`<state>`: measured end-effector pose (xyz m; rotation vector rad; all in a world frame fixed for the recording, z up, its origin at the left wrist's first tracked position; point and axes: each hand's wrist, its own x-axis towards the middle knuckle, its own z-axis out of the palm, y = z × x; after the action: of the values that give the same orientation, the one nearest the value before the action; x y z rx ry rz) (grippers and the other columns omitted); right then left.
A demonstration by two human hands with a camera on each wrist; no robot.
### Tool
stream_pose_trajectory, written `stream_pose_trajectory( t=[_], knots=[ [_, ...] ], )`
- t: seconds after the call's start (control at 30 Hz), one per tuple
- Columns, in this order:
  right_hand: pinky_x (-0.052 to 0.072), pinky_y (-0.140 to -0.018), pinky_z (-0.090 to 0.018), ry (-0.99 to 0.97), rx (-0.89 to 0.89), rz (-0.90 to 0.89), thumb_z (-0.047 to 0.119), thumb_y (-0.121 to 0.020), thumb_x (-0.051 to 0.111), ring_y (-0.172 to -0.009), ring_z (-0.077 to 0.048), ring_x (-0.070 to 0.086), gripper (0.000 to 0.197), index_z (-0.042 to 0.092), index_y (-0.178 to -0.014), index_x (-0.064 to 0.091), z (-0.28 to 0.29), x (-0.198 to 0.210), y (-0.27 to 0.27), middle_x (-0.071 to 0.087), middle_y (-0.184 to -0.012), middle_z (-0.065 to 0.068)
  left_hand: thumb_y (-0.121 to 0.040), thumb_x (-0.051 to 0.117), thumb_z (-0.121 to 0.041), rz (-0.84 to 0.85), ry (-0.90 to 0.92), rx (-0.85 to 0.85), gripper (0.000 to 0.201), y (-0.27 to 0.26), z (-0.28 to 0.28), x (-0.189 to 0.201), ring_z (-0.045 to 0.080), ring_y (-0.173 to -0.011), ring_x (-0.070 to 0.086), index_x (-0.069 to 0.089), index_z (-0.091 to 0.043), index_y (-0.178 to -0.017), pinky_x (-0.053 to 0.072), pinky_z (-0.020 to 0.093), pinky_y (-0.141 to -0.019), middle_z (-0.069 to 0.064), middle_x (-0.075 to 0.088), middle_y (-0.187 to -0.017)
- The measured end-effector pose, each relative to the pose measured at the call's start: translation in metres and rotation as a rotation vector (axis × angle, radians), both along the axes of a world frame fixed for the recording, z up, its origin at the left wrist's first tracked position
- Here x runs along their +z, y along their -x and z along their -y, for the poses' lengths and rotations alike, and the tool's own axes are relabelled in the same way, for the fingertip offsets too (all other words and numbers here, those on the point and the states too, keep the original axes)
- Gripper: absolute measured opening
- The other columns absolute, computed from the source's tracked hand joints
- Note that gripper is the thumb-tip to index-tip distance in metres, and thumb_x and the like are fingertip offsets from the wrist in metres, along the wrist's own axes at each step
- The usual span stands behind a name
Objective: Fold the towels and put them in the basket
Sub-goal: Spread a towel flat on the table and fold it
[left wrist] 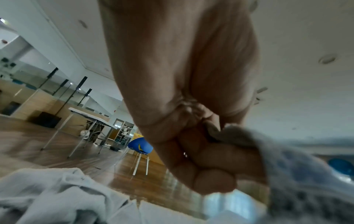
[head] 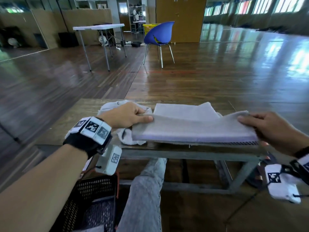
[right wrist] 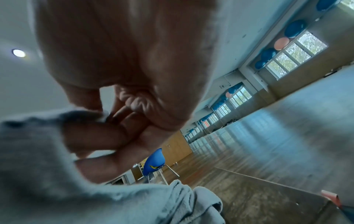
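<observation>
A grey towel lies folded across the low wooden table, its near layer lifted off the surface. My left hand pinches its left corner, thumb on top. My right hand pinches the right corner the same way. The wrist views show the cloth between thumb and fingers: the left hand on the grey towel, the right hand on the grey towel. A crumpled white towel lies behind and under my left hand. A black mesh basket stands on the floor at lower left.
My knee in grey jeans reaches under the table's metal frame. A blue chair and a white folding table stand farther back on the wooden floor. A sandal lies by the table's right leg.
</observation>
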<state>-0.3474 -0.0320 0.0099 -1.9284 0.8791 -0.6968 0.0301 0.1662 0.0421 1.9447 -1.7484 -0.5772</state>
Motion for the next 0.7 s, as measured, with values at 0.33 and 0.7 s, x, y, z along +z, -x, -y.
stream_pose_trajectory(
  t=[0.33,0.7],
  knots=[
    [0.062,-0.076,-0.044,-0.067,-0.108,-0.117,0.046,-0.085,0.068,-0.083,-0.025,0.076,0.039,0.015,-0.106,0.076,0.010,-0.036,-0.024,0.079,-0.091,-0.003,-0.087,0.068,-0.048,-0.118,-0.110,0.127,0.045,-0.005,0.035,-0.050,0.004,-0.038,0.040,0.059,-0.013,-0.060,0.029,0.010,-0.040,-0.008,0.046,-0.046],
    [0.041,-0.072,-0.029,0.393,-0.369,-0.268,0.042,-0.091,0.067,-0.078,-0.023,0.063,0.028,0.024,-0.069,0.064,0.170,-0.040,-0.133,0.066,-0.071,0.006,-0.088,0.070,-0.032,0.113,0.191,0.428,0.040,-0.072,0.220,-0.075,0.018,-0.061,0.045,0.051,-0.018,-0.057,0.025,0.032,-0.056,-0.006,0.044,-0.053]
  ],
)
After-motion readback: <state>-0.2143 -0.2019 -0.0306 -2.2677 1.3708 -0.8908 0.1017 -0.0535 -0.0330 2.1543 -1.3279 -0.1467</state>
